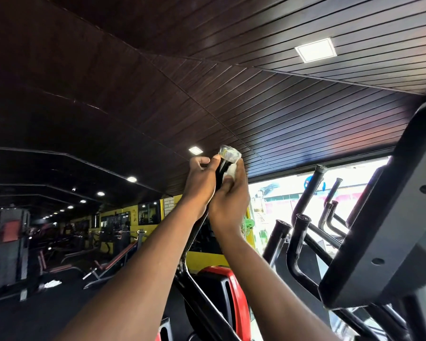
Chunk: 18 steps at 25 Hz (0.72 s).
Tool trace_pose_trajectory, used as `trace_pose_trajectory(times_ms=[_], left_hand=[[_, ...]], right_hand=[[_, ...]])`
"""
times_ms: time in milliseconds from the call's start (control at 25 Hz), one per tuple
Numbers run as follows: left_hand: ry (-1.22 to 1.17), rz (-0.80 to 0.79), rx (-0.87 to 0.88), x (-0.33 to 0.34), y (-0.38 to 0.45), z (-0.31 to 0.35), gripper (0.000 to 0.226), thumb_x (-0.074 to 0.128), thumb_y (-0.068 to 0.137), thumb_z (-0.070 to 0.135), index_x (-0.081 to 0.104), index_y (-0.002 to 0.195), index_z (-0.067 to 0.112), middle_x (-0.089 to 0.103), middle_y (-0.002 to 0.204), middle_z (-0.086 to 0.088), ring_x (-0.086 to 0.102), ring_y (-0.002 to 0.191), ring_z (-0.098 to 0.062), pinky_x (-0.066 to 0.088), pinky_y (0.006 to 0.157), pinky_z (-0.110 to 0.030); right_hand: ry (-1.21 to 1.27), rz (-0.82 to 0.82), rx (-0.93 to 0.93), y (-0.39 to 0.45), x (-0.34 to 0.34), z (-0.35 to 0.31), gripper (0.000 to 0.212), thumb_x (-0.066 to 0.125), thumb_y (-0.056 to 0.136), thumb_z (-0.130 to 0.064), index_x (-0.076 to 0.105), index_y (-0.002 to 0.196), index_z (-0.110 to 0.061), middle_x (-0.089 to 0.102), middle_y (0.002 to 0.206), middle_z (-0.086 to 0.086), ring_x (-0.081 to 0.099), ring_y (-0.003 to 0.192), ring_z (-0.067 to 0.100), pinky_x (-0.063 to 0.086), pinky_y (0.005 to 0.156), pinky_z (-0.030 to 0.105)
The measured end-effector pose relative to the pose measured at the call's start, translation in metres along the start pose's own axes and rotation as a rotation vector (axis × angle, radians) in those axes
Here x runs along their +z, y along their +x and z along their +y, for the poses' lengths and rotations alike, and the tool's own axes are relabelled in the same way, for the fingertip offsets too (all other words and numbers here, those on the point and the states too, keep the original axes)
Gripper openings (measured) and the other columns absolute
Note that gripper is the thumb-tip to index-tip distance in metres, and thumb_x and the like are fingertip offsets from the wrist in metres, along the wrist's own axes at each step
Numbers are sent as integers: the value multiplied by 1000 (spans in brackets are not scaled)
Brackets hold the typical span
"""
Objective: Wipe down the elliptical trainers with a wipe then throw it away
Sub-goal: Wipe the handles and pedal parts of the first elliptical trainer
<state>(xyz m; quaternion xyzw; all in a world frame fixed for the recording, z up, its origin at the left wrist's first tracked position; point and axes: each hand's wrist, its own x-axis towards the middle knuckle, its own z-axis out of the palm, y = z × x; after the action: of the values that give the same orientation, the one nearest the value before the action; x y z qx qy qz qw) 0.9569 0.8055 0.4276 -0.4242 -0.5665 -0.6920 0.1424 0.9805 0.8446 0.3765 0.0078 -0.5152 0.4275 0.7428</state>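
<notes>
Both my hands are raised at the top of a black elliptical handlebar point(221, 171) with a clear end cap point(228, 152). My left hand point(202, 183) grips the bar just under the cap from the left. My right hand point(231, 200) presses a white wipe point(231, 170) against the bar's right side, fingers curled round it. The bar runs down to the trainer's red and black body point(228, 286).
The dark underside of the trainer's console point(389, 230) looms at the right. Several more black handlebars point(303, 232) stand behind it before a bright window. Benches and weight machines point(8, 244) fill the dim gym floor at the left. A white scrap point(52, 283) lies on the floor.
</notes>
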Motion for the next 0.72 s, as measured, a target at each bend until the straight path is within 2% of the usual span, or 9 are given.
trace_pose_trajectory(times_ms=[80,120,240,280,360,440,480,600,720], left_hand=[[-25,-27,-39,-5,2,1,28,55,96,36,54,113,14,59,99,4,51,82,2,40,69,-16],[-39,-54,-60,-6,3,1,27,55,96,34,55,114,14,59,101,4,50,83,3,38,67,-14],[-74,-112,-96,-7,6,0,31,53,97,33,53,123,16,60,119,-1,56,101,-6,42,80,-19],[-84,-128,-105,-6,6,1,31,52,97,33,51,124,18,61,118,-1,57,102,-7,44,80,-21],[-110,-137,-137,-5,4,5,29,49,98,31,49,124,19,62,109,0,60,96,-10,46,72,-24],[-149,-123,-149,-5,1,7,25,47,98,29,52,119,17,63,103,-3,60,91,-15,46,70,-27],[-171,-119,-139,-6,-1,7,23,46,98,27,50,119,21,62,98,0,58,87,-12,45,69,-26],[-188,-110,-94,-10,-8,2,41,41,100,29,38,141,25,54,113,5,53,96,-5,44,87,-28],[-105,-124,-36,-15,-7,-7,45,35,102,42,38,145,28,47,139,3,46,126,-12,34,111,-35]], right_hand=[[-119,-3,-176,-4,6,8,51,38,99,-4,28,149,-9,31,149,-6,19,137,0,11,107,0],[-129,-7,-217,1,8,7,51,37,100,-6,25,150,-8,27,151,-4,16,138,0,8,106,-1],[-81,36,-243,32,8,0,40,34,103,-24,45,139,-11,48,142,2,41,131,9,29,106,12],[-17,15,-172,42,7,-3,36,34,103,-31,55,127,-14,60,127,3,53,119,12,39,102,23],[265,-119,151,59,7,-7,43,32,101,-46,65,100,-18,69,97,3,65,93,17,51,90,37],[595,-241,492,69,6,-13,58,32,97,-58,67,90,-12,71,87,9,68,85,24,54,83,38],[669,-244,567,68,7,-12,63,32,95,-62,67,89,-10,71,86,11,69,83,25,55,80,36],[588,-232,532,46,7,-4,59,27,99,-56,68,86,-15,72,79,4,70,75,17,54,72,31],[502,-332,404,35,-4,0,68,21,99,-56,75,81,-19,75,84,3,71,84,16,55,88,39]])
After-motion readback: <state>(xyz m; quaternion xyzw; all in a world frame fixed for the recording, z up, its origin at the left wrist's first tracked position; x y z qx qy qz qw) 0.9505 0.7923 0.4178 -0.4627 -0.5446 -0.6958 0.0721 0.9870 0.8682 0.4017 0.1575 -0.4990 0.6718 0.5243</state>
